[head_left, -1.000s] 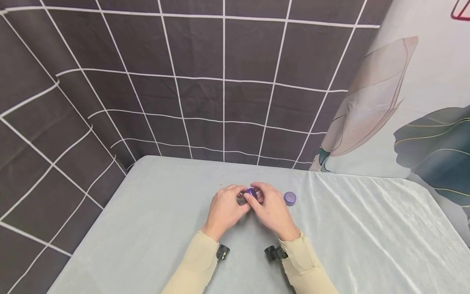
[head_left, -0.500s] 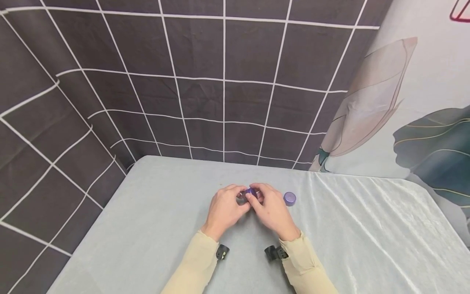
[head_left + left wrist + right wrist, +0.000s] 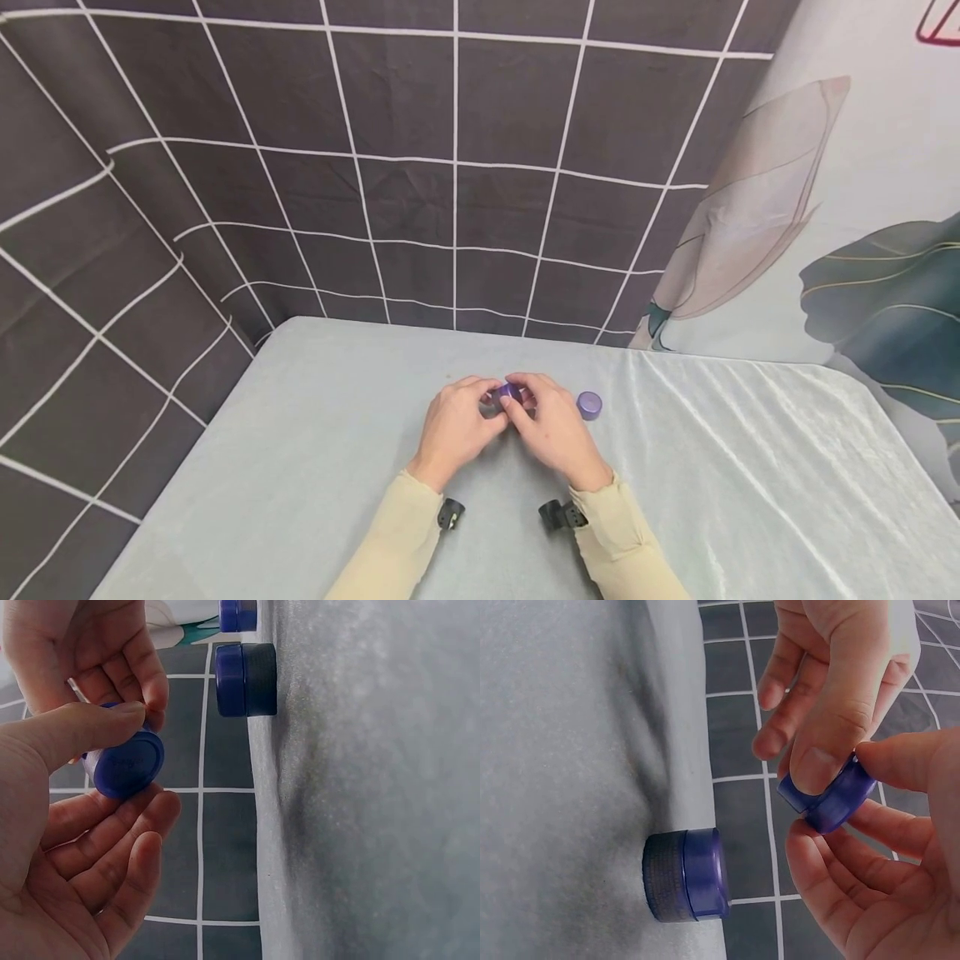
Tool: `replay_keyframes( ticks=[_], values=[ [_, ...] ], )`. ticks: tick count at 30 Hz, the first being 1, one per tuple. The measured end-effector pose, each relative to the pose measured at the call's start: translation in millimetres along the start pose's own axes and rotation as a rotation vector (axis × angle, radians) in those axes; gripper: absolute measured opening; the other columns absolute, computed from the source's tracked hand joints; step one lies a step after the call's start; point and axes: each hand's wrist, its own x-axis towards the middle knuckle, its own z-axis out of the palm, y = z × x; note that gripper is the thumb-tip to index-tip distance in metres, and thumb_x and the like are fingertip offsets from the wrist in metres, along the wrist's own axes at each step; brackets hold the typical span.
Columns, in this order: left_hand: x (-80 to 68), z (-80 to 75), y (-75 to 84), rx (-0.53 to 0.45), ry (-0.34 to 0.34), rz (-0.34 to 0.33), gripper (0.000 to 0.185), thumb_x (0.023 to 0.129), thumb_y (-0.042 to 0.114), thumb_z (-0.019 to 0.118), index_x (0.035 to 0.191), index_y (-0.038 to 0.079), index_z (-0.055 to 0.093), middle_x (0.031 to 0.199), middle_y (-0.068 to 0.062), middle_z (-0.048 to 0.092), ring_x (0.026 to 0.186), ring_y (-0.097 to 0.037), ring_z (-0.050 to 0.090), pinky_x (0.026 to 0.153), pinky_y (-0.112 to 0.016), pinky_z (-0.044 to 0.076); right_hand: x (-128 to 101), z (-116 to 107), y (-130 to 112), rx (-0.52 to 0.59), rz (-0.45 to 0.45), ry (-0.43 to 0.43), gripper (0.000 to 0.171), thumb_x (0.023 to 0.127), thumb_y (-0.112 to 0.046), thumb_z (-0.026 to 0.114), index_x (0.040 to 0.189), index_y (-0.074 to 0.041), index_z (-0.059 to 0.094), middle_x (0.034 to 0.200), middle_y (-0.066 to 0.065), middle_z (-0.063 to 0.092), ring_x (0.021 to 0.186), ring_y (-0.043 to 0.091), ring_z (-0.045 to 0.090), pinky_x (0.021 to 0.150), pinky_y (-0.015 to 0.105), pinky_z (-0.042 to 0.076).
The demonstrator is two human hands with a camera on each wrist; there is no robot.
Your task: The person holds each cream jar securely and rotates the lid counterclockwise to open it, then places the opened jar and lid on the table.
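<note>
Above the table, a small purple round container with a lid [image 3: 845,796] is held between both hands. My left hand [image 3: 459,427] grips one end, its thumb lying along the side, while the other fingers spread loosely below in the left wrist view. At the other end, my right hand [image 3: 553,427] pinches the wider rim between thumb and fingertips. One flat round face [image 3: 131,766] with faint raised marks shows in the left wrist view. A similar purple container [image 3: 589,406] stands upright on the table just right of my right hand.
Two standing containers appear in the left wrist view, a nearer one [image 3: 246,680] and a partly cut-off one [image 3: 238,615]. A pale grey cloth [image 3: 322,467] covers the table. Behind it hangs a dark curtain [image 3: 405,200] with white grid lines.
Both hands keep their hold on the container near the same spot, with only slight finger movement. The whole head view has shifted a little. The standing container stays put.
</note>
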Motion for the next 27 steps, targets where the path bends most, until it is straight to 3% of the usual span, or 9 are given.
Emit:
replay_keyframes(
  ticks=[27],
  values=[
    [0.2, -0.1, -3.0, 0.005, -0.011, 0.002, 0.035, 0.077, 0.025, 0.081, 0.107, 0.009, 0.077, 0.099, -0.002, 0.075, 0.090, -0.020, 0.071, 0.081, -0.036, 0.055, 0.3, -0.6, 1.1, 0.036, -0.048, -0.020, 0.030, 0.091, -0.012, 0.071, 0.119, -0.003, 0.068, 0.107, 0.010, 0.070, 0.091, 0.020, 0.068, 0.082, 0.040, 0.056]
  ],
)
